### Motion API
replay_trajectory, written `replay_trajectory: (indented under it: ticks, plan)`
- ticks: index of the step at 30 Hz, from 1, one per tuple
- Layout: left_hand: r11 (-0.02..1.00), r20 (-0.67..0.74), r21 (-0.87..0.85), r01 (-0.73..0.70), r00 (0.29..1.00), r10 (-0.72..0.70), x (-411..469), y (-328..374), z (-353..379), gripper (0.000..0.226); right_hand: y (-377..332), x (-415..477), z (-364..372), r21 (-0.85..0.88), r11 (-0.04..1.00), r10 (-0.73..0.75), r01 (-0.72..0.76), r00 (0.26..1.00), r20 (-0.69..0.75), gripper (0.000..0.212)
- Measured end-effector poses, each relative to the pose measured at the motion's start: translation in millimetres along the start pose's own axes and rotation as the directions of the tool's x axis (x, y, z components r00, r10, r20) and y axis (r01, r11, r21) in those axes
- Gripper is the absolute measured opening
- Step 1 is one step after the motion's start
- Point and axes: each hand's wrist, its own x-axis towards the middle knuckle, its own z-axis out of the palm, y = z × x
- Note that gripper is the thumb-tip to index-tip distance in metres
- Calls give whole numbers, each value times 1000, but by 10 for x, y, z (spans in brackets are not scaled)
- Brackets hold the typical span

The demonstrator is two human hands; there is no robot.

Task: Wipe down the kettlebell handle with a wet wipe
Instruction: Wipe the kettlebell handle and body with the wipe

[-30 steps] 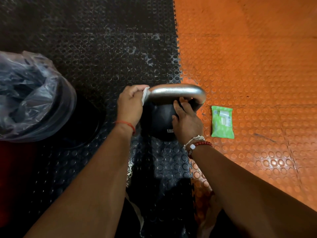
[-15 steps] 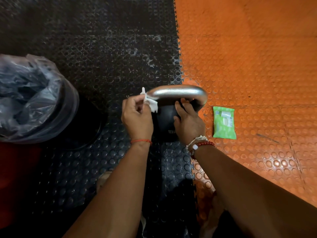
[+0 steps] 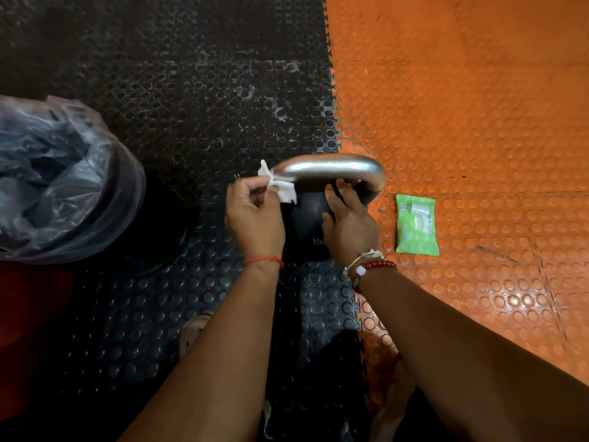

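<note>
In the head view the kettlebell (image 3: 306,228) is seen standing on the black studded floor (image 3: 197,100) beside the orange part, its steel handle (image 3: 328,169) uppermost. The white wipe (image 3: 282,189) is pinched in the narrow grip of the left hand (image 3: 255,215) against the handle's left bend, while the right hand (image 3: 349,224) is laid flat on the black ball under the handle, its grip wide and holding nothing. The step is judged best done with the wipe wrapped round the bar, drawn along the whole arch to the right bend, and the ball steadied against rocking.
</note>
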Motion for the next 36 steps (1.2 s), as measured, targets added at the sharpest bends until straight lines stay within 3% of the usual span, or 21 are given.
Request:
replay_trajectory:
  ticks: [9, 14, 18, 23, 27, 32, 36]
  plan:
    - [995, 73, -34, 97, 993, -94, 69, -106, -89, 26, 7, -10, 19, 0, 1000, -9, 9, 999, -32, 51]
    - [987, 142, 60, -147, 980, 137, 101, 109, -54, 22, 24, -6, 7, -15, 1000, -7, 7, 1000, -14, 51]
    - [978, 240, 172, -114, 968, 70, 333, 96, -107, 21, 12, -1, 10, -8, 1000, -13, 13, 1000, -13, 52]
    - [968, 157, 150, -202, 971, 178, 149, 42, -92, 20, 3, -10, 21, -5, 1000, -6, 6, 999, -41, 51]
    - [991, 130, 90, -99, 988, 87, 113, -70, -110, 22, 16, -16, 44, 0, 1000, -16, 16, 999, -51, 51]
    - [995, 123, 5, -100, 987, 99, 58, -64, -50, 27, 23, -8, 54, 3, 1000, -15, 15, 998, -69, 50]
    - [998, 113, -65, 25, 993, -17, 69, -104, -80, 26, 27, 3, 22, 16, 1000, -11, 12, 999, -34, 52]
